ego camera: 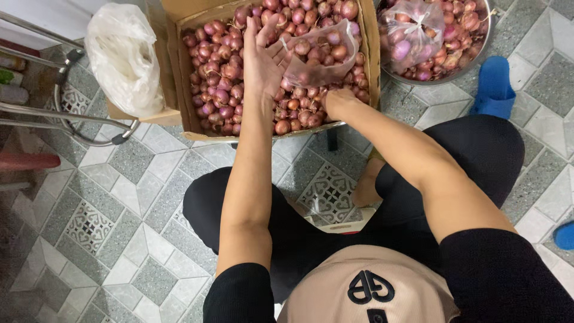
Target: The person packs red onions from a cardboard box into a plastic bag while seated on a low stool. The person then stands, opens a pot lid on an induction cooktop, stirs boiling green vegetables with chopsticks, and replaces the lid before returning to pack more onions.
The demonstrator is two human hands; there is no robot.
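Head view: patterned grey tile floor [119, 197] under cardboard box [179, 90].

The person wore a black top with short sleeves [239, 293] that ended above the elbows, leaving both forearms bare. Over the chest lay a beige panel [359, 287], like an apron or bib, with a black round emblem [371, 286] printed near its middle and a second black mark partly cut off by the bottom edge. Black trousers [478, 149] covered both legs, snug over the bent knees. The left hand [261, 60] and the right hand [338, 98] were bare, with no rings, watch or gloves to be seen. One bare foot [366, 188] showed beneath the legs.
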